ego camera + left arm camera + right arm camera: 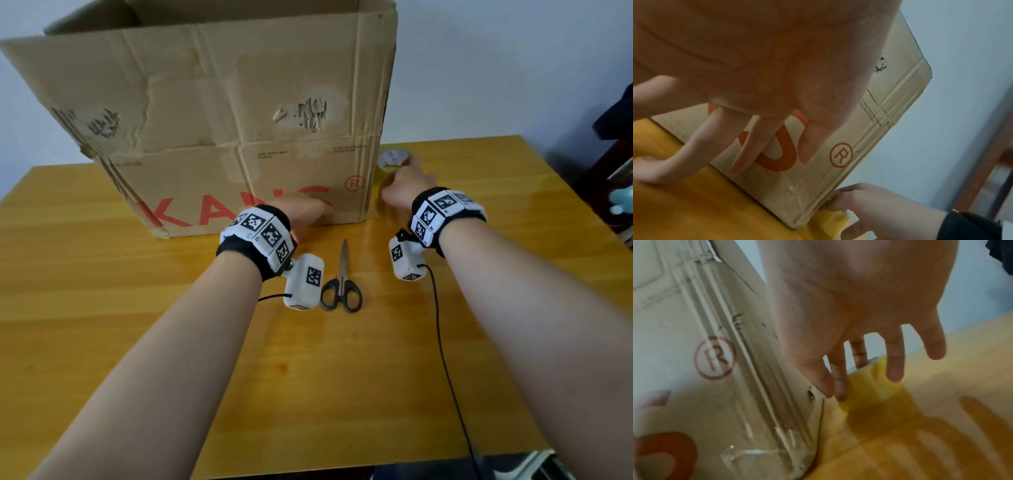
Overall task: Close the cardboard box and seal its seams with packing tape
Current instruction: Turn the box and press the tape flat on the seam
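Black-handled steel scissors (341,281) lie behind my wrists on yellow wooden table (137,308). My left hand (303,214): fingers straight, apart, tips against front wall of big brown cardboard box (222,120), flaps up. My right hand (406,190): fingers spread, holding nothing, over yellowish roll of packing tape (394,164) beside box corner. Risk: blind grab knocks roll away; push slides box.

Your near side of the table (137,342) lies open apart from the scissors (342,284) between your forearms. The tall box (222,120) walls off the far middle. Right of it, the tape (394,164) sits just beside the box corner.
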The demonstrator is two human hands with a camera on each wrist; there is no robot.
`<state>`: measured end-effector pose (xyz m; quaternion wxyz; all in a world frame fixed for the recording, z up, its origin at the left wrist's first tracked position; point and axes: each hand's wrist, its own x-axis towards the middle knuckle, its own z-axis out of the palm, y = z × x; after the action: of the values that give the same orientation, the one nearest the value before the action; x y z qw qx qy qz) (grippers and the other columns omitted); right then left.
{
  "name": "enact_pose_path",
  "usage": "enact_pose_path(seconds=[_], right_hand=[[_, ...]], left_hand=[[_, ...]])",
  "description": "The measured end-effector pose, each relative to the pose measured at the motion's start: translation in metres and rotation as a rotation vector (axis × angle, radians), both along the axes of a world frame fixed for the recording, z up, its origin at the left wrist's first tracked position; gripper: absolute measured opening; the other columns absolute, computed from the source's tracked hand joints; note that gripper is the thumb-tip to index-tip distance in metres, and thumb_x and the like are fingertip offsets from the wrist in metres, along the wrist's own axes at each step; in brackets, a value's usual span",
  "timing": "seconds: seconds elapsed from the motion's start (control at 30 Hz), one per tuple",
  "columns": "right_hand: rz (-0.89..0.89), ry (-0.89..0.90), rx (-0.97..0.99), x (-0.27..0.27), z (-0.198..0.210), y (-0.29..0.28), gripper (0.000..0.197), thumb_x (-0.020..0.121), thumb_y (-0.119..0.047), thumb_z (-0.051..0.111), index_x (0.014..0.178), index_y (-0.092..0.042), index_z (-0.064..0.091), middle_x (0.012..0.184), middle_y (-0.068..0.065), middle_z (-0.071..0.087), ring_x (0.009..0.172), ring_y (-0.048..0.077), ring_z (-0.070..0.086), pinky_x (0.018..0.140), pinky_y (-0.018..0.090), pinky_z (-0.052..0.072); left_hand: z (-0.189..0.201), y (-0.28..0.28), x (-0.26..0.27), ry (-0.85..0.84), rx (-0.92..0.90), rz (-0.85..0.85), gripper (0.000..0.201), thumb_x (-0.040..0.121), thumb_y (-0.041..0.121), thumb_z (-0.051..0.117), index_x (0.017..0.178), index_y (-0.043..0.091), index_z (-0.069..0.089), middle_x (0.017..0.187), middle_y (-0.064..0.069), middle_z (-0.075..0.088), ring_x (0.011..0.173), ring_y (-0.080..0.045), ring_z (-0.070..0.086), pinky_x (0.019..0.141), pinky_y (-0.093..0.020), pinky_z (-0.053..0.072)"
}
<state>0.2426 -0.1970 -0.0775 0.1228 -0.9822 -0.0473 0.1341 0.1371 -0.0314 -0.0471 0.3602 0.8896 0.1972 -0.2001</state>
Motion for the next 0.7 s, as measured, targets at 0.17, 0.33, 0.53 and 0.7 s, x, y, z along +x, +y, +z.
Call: enact_pose_path(seconds=[0.17,0.33,0.53,0.7], right_hand=[[0.120,0.036,-0.082,-0.014,0.013,-0.001,0.033,0.097,-0.015,0.049,0.128,-0.005,0.050,0.132,0.015,0.051,0.112,0.029,0.058,0.088,0.035,0.051],[0.134,0.146,-0.120,-0.052,0.018,-0.002,0.026,0.094,-0.015,0.053,0.114,-0.001,0.063,0.110,0.013,0.065,0.088,0.026,0.060,0.065,0.030,0.048],[0.096,0.127,0.071,-0.115,0.058,0.006,0.025,0.096,-0.011,0.055,0.116,0.000,0.064,0.131,0.017,0.060,0.092,0.029,0.060,0.078,0.035,0.048],[0.203,0.063,0.190,-0.153,0.086,0.039,0.021,0.092,-0.022,0.060,0.096,-0.005,0.072,0.146,0.012,0.051,0.076,0.026,0.070,0.064,0.032,0.046]], left_hand=[[-0.009,0.001,-0.004,-0.006,-0.027,0.042,0.051,0.102,0.040,0.049,0.145,0.013,0.045,0.139,-0.012,0.057,0.105,-0.028,0.062,0.055,-0.022,0.035],[-0.007,0.001,-0.029,-0.044,-0.025,0.043,0.046,0.103,0.040,0.048,0.138,0.009,0.052,0.126,-0.011,0.060,0.093,-0.021,0.056,0.067,-0.025,0.040],[-0.008,0.018,-0.063,-0.076,-0.258,0.177,0.052,0.100,0.044,0.051,0.142,0.012,0.049,0.147,-0.010,0.049,0.133,-0.032,0.047,0.100,-0.054,0.045],[-0.003,0.047,-0.092,-0.133,-0.382,0.285,0.043,0.101,0.043,0.050,0.134,0.016,0.056,0.133,-0.008,0.061,0.132,-0.040,0.046,0.098,-0.061,0.047]])
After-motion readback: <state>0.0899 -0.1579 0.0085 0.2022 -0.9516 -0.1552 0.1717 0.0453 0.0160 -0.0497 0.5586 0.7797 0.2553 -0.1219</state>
